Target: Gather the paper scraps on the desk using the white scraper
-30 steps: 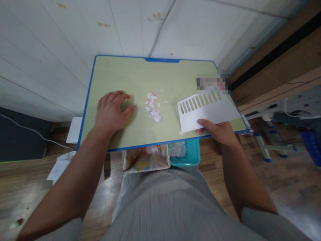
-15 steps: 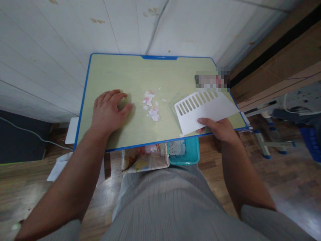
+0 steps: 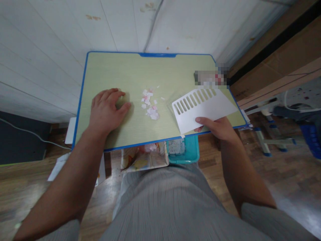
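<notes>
A thin, flat white sheet with a row of rounded slots (image 3: pixel 204 107) occupies the right part of a pale-green bench with a blue rim (image 3: pixel 115 72), clamped in the grip of a person's right hand (image 3: pixel 222 129), thumb on top and fingertips beneath, over the bench's near edge. The sheet's long axis slants from the bench's near edge toward its far right corner; the slotted side faces the bench's far edge, and the plain side faces the near one. Whether the sheet lies flat on the bench or is slightly raised cannot be told.

The left hand (image 3: pixel 105 110) rests palm down on the bench's left part, its grip relaxed, thumb and forefinger apart. Small white and pale-pink paper scraps (image 3: pixel 152 113) lie loosely heaped at the middle of the bench.

Below the bench's near edge, a turquoise plastic bin (image 3: pixel 192 152) holds whitish-grey pieces. Just beside it, on the side toward the bench's left end, a pale, patterned container (image 3: pixel 152 163) holds something pinkish and crumpled, partly hidden. A pixelated object (image 3: pixel 207 78) sits at the bench's far right corner.
</notes>
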The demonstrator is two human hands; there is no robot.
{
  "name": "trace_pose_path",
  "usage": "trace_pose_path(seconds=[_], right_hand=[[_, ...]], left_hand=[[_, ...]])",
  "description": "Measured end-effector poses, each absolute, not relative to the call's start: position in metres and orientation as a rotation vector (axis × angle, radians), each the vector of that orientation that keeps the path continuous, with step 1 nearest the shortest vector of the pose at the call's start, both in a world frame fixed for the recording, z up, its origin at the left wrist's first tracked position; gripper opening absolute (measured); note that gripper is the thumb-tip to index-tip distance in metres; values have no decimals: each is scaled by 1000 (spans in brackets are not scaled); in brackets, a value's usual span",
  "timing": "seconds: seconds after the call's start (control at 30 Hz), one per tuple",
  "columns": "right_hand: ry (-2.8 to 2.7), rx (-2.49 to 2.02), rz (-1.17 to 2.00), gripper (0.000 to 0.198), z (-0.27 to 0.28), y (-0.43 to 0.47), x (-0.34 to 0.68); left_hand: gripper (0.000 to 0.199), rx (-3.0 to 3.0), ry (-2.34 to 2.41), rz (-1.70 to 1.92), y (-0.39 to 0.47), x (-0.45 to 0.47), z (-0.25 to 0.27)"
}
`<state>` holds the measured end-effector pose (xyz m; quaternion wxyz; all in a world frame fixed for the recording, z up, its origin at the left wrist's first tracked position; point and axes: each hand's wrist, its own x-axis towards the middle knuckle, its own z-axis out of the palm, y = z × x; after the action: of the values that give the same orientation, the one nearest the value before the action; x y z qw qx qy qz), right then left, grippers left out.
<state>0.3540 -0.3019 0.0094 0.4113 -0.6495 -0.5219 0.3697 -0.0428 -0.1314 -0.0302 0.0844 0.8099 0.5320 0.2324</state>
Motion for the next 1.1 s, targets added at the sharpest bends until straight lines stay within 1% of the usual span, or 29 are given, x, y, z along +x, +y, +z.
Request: trace_pose_path(seconds=[0.13, 0.27, 0.47, 0.6, 0.77, 0.97, 1.1], right_hand=[[-1307, -1635, 930, 51, 9, -303, 354], [-1292, -1614, 964, 45, 9, -304, 353], [-1145, -1648, 916, 46, 11, -305, 349], [-1155, -1659, 871, 41, 8, -299, 344], [-1133, -1660, 829, 43, 1, -294, 340], [-1109, -1613, 937, 51, 2, -301, 342], [-1173, -1594, 936, 49, 4, -303, 340]], left_hand=[[63, 2412, 1598, 672, -130, -44, -32], [61, 2408, 1601, 664, -131, -43, -30], [57, 2390, 1619, 648, -136, -40, -26], [53, 2372, 1613, 642, -135, -41, -25], [58, 2391, 1605, 626, -134, -41, -24], [67, 2413, 1601, 626, -134, -41, -23], [62, 2424, 1611, 637, -132, -42, -25]])
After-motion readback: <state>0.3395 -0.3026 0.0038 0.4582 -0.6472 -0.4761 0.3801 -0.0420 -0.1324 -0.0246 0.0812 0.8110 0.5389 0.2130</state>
